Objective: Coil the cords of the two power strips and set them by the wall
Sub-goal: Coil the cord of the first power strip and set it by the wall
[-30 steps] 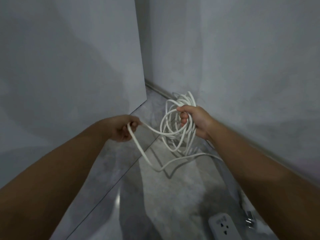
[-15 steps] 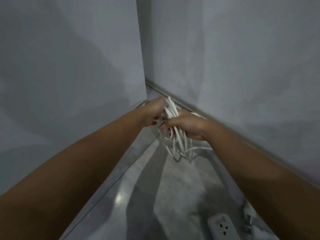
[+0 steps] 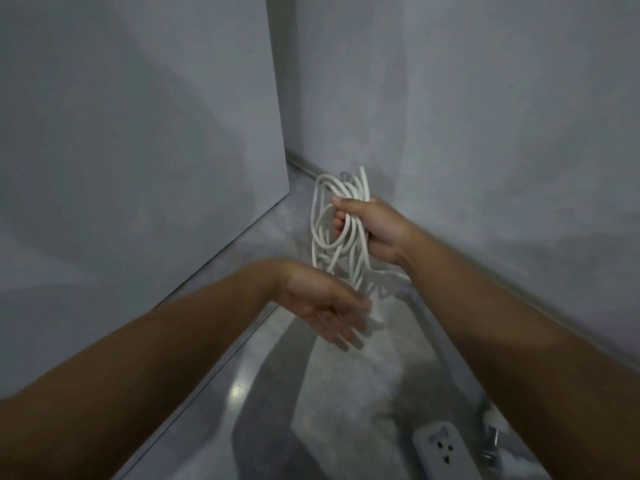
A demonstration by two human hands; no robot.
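A white cord [image 3: 323, 233] hangs in several loose loops from my right hand [image 3: 375, 230], which is shut around the bundle near the corner of the room. Below and to the left, my left hand [image 3: 325, 306] is held palm up with fingers spread and slightly blurred, holding nothing. A loose run of the cord trails down from the bundle past my left fingertips toward the floor. A white power strip [image 3: 445, 452] lies on the floor at the bottom right, with two sockets showing. A plug [image 3: 491, 427] lies beside it, partly hidden by my right forearm.
A grey wall [image 3: 485, 116] runs along the right with a skirting [image 3: 304, 166] at its foot. A flat grey panel [image 3: 138, 150] stands on the left. The polished grey floor [image 3: 329, 393] forms a narrow strip between them.
My left hand has let go of the cord bundle and dropped down, opening with its palm up. My right hand has kept the loops and lifted them slightly.
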